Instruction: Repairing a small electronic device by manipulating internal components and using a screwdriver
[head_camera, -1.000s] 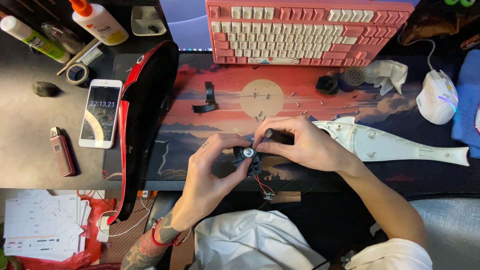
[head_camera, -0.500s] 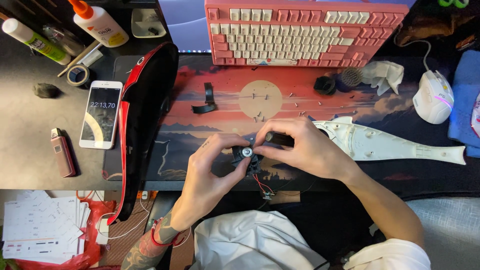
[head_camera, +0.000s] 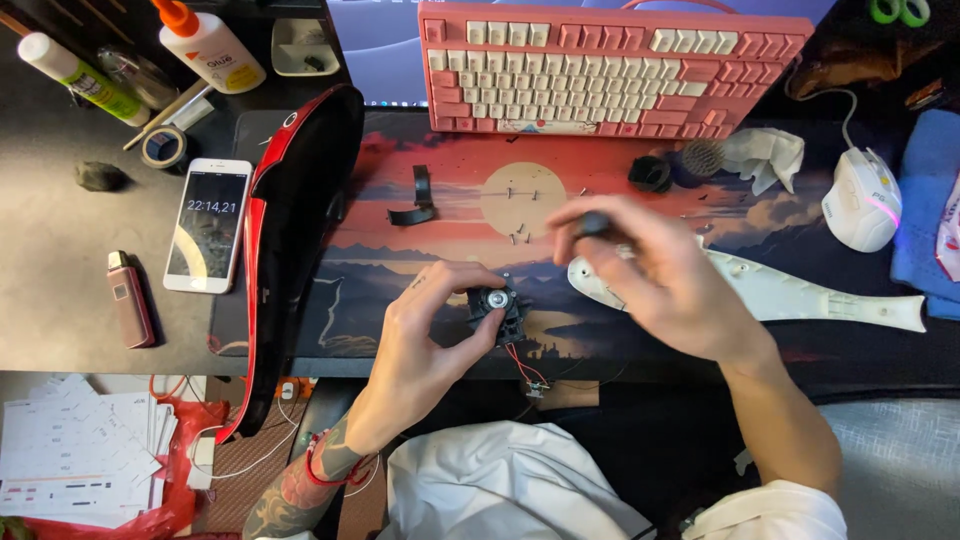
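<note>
While the desk mat (head_camera: 420, 290) spreads its printed sunset of red and orange over the dark surface (head_camera: 60, 250), the left hand (head_camera: 425, 345) pinches a small black motor (head_camera: 495, 308), a blocky plastic piece with a shiny round metal hub on top and thin red and black wires trailing off its lower edge toward the person. That grip is clamped on the motor, thumb on one side and fingertips curled round the other. The right hand (head_camera: 665, 280) is blurred with motion; its fingers are closed round a short dark tool (head_camera: 592, 224), held above and to the right of the motor and apart from it. Beneath that hand lies a long white plastic shell (head_camera: 800, 298), smooth, tapered like a fish, dotted with screw holes. A glossy black and red curved shell (head_camera: 290, 230) lies along the mat's left edge, beside a white phone (head_camera: 207, 225). At the far side sits a pink keyboard (head_camera: 610, 70) with cream keys, and a white mouse (head_camera: 860, 200) rests to the right. Compared with half a second ago, the right hand has lifted away from the motor, where both hands were then bunched together, and the motor now shows clearly.
</note>
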